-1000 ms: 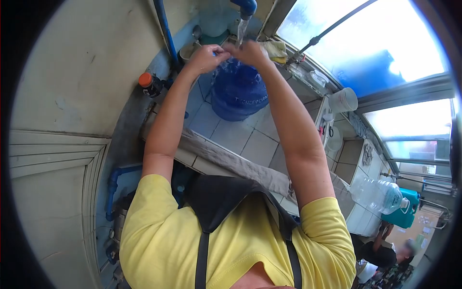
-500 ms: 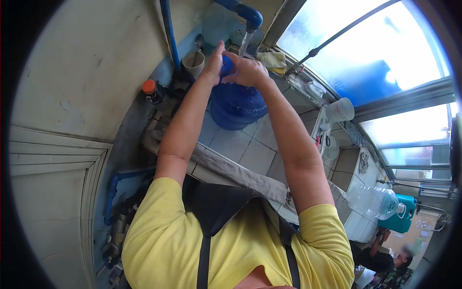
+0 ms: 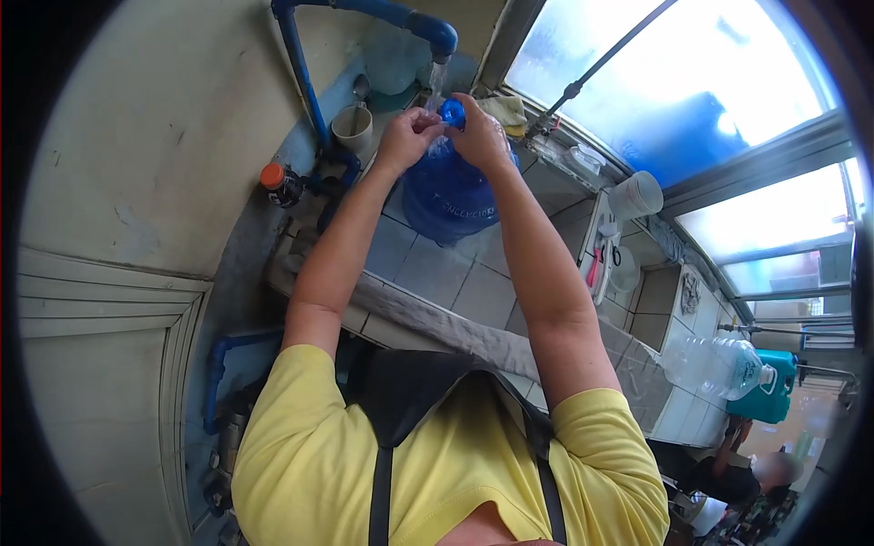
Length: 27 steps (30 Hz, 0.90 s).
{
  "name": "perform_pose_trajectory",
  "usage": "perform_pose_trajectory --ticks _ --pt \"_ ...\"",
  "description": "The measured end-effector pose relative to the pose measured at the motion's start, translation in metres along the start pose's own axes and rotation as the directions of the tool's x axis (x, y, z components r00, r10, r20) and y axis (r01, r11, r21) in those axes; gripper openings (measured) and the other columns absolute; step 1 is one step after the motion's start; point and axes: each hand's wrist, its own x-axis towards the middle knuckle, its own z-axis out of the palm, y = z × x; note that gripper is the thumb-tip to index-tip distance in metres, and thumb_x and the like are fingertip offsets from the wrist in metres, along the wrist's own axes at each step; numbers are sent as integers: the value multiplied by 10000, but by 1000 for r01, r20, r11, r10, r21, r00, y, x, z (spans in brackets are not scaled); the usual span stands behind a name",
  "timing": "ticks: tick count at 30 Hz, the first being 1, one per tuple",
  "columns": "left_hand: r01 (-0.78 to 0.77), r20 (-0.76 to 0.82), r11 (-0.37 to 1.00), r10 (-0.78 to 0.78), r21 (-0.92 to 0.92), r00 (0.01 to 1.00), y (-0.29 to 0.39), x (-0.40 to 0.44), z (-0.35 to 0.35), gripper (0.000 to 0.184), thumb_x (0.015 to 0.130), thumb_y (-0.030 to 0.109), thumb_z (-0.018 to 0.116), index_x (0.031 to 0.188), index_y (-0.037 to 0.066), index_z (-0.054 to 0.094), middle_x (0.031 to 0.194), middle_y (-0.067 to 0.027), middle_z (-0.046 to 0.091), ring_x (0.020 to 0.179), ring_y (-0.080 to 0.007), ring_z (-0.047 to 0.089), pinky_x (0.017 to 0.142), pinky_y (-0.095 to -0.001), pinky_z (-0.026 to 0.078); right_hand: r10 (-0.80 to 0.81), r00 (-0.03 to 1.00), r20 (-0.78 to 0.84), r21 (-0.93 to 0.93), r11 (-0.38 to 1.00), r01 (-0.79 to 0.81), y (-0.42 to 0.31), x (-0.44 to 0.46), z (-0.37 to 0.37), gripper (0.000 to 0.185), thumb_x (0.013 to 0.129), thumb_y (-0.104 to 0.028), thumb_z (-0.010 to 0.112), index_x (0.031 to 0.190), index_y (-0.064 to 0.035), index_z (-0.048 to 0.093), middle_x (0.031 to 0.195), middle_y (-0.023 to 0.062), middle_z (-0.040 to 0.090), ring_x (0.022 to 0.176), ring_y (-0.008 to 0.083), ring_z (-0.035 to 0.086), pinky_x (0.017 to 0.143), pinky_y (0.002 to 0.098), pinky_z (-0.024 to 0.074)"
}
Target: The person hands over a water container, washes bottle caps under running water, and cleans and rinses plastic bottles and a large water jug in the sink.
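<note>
A large blue water jug (image 3: 448, 202) with lettering on its side stands on the tiled basin floor. My right hand (image 3: 481, 138) curls around its blue neck (image 3: 452, 112), thumb and fingers on either side. Close beside the neck, my left hand (image 3: 406, 139) has its fingertips pinched together; whatever is between them is too small to make out. Water (image 3: 435, 84) runs from the blue pipe spout (image 3: 442, 38) just above my fingers and wets them.
On the left stand a cup (image 3: 352, 127) with a spoon and an orange-capped bottle (image 3: 280, 185). A cloth (image 3: 503, 114) lies behind the jug. Scissors and a white tub (image 3: 635, 196) sit at right. Farther off are a clear jug (image 3: 715, 369), a teal container (image 3: 769, 387) and another person (image 3: 728, 478).
My hands were cupped around the jug's neck. Now the left has drawn to the left into a pinch, while the right stays on the neck. The view has shifted slightly.
</note>
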Motion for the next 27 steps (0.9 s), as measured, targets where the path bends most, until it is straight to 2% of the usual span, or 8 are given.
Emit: perform_pose_trajectory --ticks 3,4,7,11,16,20,23,27 --pt "-164 8 955 167 249 986 16 0 6 137 921 181 660 946 56 709 906 -40 703 830 -177 681 685 -346 519 -3 999 50 -25 1000 5 2 -5 -10 565 813 -271 713 1338 -195 519 1018 201 700 1014 403 654 862 497 501" --pt "-167 19 954 168 249 986 24 0 8 137 921 181 660 946 56 709 906 -40 703 830 -177 681 685 -346 519 -7 996 89 -47 999 12 0 -7 -14 555 817 -265 700 1337 -202 518 1048 196 698 1031 399 651 875 501 498" --pt "-410 95 653 462 637 882 45 2 8 131 874 162 703 946 53 702 914 -83 700 872 -265 678 761 -364 530 5 992 129 -61 998 3 -3 -13 -18 541 818 -253 681 1332 -206 518 1081 190 696 1052 394 646 891 505 493" --pt "-439 143 653 455 617 879 52 6 8 135 840 156 713 950 80 703 1000 -93 687 921 -346 650 791 -384 526 2 996 84 -4 1000 -2 0 -15 -15 529 812 -242 668 1320 -204 523 1088 188 694 1060 398 640 898 504 491" --pt "-458 162 619 474 638 866 55 12 12 175 851 152 720 995 62 681 1074 -111 686 931 -324 668 782 -380 534 -38 998 -43 118 992 43 13 -14 -7 506 819 -276 672 1300 -205 529 1089 194 690 1067 412 632 898 500 487" --pt "-347 60 738 386 579 921 51 22 16 262 867 155 736 1090 44 657 1099 -119 692 908 -245 689 750 -356 543 -55 998 1 148 987 54 16 -18 -19 500 836 -323 684 1296 -201 530 1090 196 686 1075 417 626 899 490 485" --pt "-84 272 951 0 298 962 46 32 11 369 880 171 752 1186 8 623 1088 -94 693 913 -150 670 737 -298 542 -79 997 22 153 985 74 23 -21 -24 513 842 -345 700 1301 -189 529 1093 186 682 1066 400 634 897 471 488" --pt "-85 322 954 -12 287 946 46 36 16 394 885 193 754 1207 3 629 1061 -48 685 894 -101 640 740 -249 524 -98 995 7 178 979 95 29 -26 -28 525 851 -356 708 1310 -175 527 1093 174 679 1048 380 646 892 454 495"
